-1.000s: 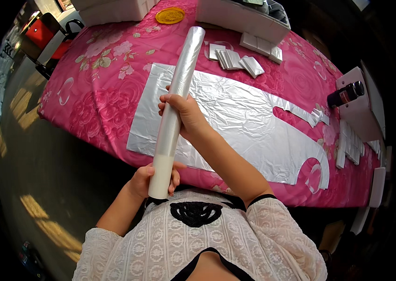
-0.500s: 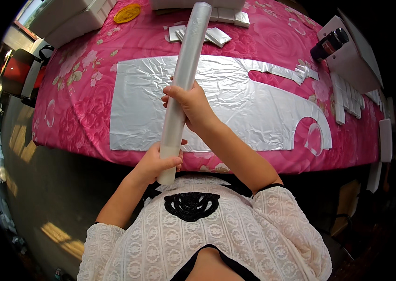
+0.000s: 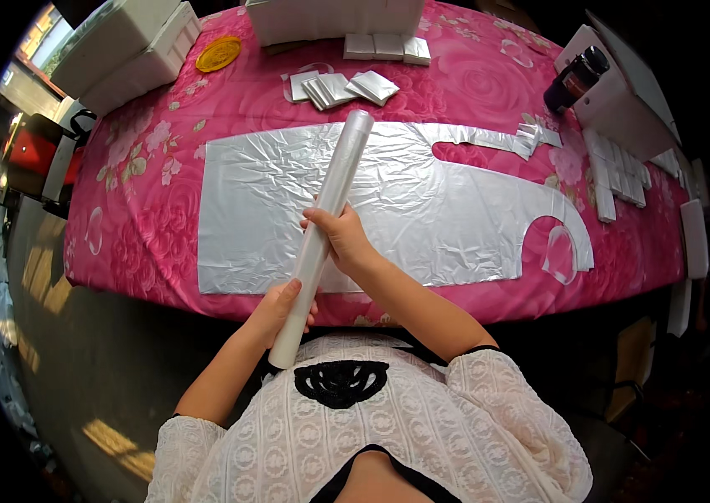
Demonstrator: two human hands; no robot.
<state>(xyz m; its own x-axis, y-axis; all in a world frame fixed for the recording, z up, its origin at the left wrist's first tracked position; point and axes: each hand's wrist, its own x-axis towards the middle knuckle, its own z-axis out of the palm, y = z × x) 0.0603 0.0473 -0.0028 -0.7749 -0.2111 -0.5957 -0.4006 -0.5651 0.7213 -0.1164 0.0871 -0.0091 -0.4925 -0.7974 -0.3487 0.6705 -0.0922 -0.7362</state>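
Both my hands grip a long roll of clear plastic film, tilted with its far end leaning right. My left hand is wrapped round the lower part, close to my body. Higher up, my right hand is closed round the middle of the roll. Beneath the roll's upper half, a silvery plastic sheet shaped like a vest bag lies spread over the table, creased, its two handle straps pointing right. Small flat silvery folded packets lie just beyond it.
The table wears a pink floral cloth. Behind are white foam boxes, a yellow round coil and a row of packets. At the right, a dark bottle stands by a white box and stacked packets.
The roll has come down and nearer my body, its far end now short of the packets. Both hands moved with it, keeping their grip. The view has shifted slightly.
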